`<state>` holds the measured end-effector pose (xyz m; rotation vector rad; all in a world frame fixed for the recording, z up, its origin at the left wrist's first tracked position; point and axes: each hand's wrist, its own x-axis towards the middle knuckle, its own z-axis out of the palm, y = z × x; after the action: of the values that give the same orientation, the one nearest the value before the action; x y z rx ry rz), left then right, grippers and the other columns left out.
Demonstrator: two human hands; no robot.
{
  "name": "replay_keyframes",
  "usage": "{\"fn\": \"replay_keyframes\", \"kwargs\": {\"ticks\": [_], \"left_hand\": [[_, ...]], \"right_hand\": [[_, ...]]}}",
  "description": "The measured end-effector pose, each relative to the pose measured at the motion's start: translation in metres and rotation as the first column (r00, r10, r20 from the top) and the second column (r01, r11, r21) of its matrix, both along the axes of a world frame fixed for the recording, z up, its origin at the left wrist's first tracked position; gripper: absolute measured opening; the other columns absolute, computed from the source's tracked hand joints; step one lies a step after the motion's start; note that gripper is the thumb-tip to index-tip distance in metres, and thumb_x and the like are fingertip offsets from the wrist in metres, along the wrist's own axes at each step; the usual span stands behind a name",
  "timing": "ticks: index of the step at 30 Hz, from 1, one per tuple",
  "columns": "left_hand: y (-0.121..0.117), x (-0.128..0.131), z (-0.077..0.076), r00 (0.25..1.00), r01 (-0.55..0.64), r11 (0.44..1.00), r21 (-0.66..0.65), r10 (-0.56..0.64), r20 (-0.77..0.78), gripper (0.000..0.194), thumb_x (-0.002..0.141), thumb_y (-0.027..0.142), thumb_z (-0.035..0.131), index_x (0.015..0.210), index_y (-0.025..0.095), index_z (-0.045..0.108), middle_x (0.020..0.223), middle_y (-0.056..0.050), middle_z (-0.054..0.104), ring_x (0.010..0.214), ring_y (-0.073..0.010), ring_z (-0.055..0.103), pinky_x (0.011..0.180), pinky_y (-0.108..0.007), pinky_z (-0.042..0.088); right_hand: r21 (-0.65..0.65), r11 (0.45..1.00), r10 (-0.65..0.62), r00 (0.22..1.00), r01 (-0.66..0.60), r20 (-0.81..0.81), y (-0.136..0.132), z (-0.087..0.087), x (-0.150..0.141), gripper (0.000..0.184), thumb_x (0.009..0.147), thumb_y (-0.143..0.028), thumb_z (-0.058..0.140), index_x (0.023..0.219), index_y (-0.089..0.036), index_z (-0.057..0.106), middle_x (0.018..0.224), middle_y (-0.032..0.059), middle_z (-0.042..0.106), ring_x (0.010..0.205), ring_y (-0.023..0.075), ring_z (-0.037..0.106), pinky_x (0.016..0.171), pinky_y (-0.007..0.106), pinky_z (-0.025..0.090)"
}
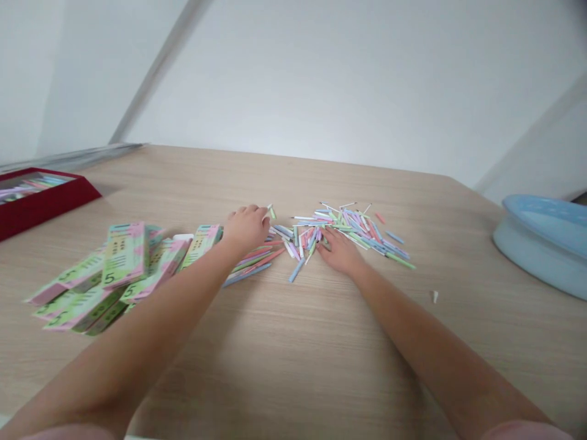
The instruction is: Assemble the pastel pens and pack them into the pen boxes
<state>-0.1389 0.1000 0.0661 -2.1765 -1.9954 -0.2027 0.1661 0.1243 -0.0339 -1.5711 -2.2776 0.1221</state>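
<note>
My left hand (247, 229) is closed, its fingers curled, just above the table between the boxes and the loose pile. A small green-and-white stick-shaped piece (272, 212) shows at its fingertips. Under and beside this hand lie longer pastel pens (254, 269), roughly lined up. My right hand (339, 249) rests at the near edge of a scattered pile of short pastel tubes and thin white sticks with dark tips (362, 226). Its fingers are bent together among the pieces, and what they pinch is hard to make out.
Several green-and-pink printed boxes (123, 255) are heaped at the left. A red open box (50, 198) with pastel sticks stands at the far left. At the right edge is a light blue rounded container (541, 244). A small white piece (435, 297) lies on the wooden table (284, 360).
</note>
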Motion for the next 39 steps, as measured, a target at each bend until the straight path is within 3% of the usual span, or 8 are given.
{"fn": "replay_keyframes", "kwargs": {"ticks": [6,12,18,25,27,31,35,39], "left_hand": [[0.116,0.002,0.002,0.996,-0.083,0.972,-0.219,0.086,0.005,0.055,0.093,0.049,0.050,0.132,0.014,0.067,0.134,-0.023,0.067,0.121,-0.0385,0.063,0.099,-0.049,0.051],[0.139,0.006,-0.011,0.998,-0.056,0.955,-0.293,0.054,-0.015,0.051,0.079,0.044,0.069,0.119,0.012,0.076,0.123,-0.024,0.072,0.112,-0.0392,0.068,0.095,-0.047,0.054],[0.094,-0.014,0.007,0.999,0.023,0.990,-0.140,-0.029,-0.045,0.049,0.097,0.036,0.043,0.138,0.021,0.065,0.136,-0.020,0.066,0.124,-0.0378,0.062,0.105,-0.053,0.045],[0.003,-0.039,-0.017,0.969,0.181,0.970,-0.160,-0.204,-0.138,0.042,0.097,0.045,0.043,0.124,0.032,0.072,0.127,-0.011,0.071,0.118,-0.0330,0.064,0.105,-0.049,0.042],[-0.006,-0.038,-0.018,0.973,0.148,0.976,-0.159,-0.173,-0.154,0.043,0.096,0.045,0.044,0.123,0.028,0.073,0.127,-0.013,0.071,0.117,-0.0353,0.063,0.103,-0.050,0.044],[-0.024,-0.007,-0.018,0.982,0.176,0.983,0.057,-0.171,-0.086,0.047,0.100,0.039,0.038,0.135,0.022,0.066,0.139,-0.015,0.064,0.131,-0.0366,0.055,0.111,-0.054,0.040],[-0.055,0.056,-0.039,0.925,0.378,0.924,0.059,-0.380,0.022,0.062,0.104,0.052,0.034,0.155,0.019,0.047,0.159,-0.017,0.046,0.151,-0.0336,0.037,0.123,-0.048,0.029],[-0.068,0.104,-0.068,0.935,0.348,0.937,0.023,-0.349,0.070,0.085,0.097,0.074,0.037,0.163,0.021,0.033,0.170,-0.023,0.023,0.157,-0.0468,0.020,0.124,-0.062,0.018]], "right_hand": [[0.033,0.999,-0.012,1.000,0.013,-0.021,-0.003,0.003,0.001,0.067,0.102,-0.050,0.045,0.161,-0.019,0.040,0.167,0.0106,0.038,0.157,0.0301,0.029,0.127,0.051,0.025],[0.045,0.999,-0.020,0.999,0.022,-0.044,-0.003,0.004,0.001,0.068,0.102,-0.052,0.045,0.160,-0.017,0.040,0.164,0.0131,0.043,0.154,0.0284,0.035,0.126,0.048,0.028],[0.033,0.999,-0.028,0.995,0.031,-0.093,-0.005,0.007,-0.001,0.068,0.103,-0.052,0.044,0.160,-0.016,0.039,0.164,0.0154,0.043,0.152,0.0279,0.037,0.125,0.046,0.028],[0.012,0.999,-0.028,0.991,0.030,-0.129,-0.005,0.009,0.000,0.070,0.102,-0.055,0.045,0.159,-0.015,0.039,0.163,0.0169,0.042,0.151,0.0297,0.037,0.125,0.046,0.027],[0.011,0.999,-0.032,0.991,0.033,-0.133,-0.007,0.012,-0.003,0.071,0.102,-0.054,0.044,0.159,-0.014,0.038,0.164,0.0173,0.041,0.152,0.0296,0.036,0.126,0.047,0.026],[0.067,0.997,-0.034,0.989,0.044,-0.145,-0.028,0.023,-0.004,0.069,0.104,-0.051,0.040,0.163,-0.016,0.030,0.168,0.0152,0.035,0.157,0.0294,0.026,0.128,0.051,0.018],[0.108,0.994,0.004,1.000,-0.001,-0.019,-0.084,0.031,0.049,0.078,0.102,-0.060,0.041,0.167,-0.023,0.019,0.173,0.0109,0.023,0.161,0.0320,0.012,0.128,0.056,0.012],[0.124,0.937,-0.343,0.930,0.327,0.134,-0.137,0.019,0.155,0.097,0.091,-0.072,0.053,0.167,-0.020,0.021,0.175,0.0192,0.008,0.160,0.0453,0.003,0.124,0.069,0.005]]}}
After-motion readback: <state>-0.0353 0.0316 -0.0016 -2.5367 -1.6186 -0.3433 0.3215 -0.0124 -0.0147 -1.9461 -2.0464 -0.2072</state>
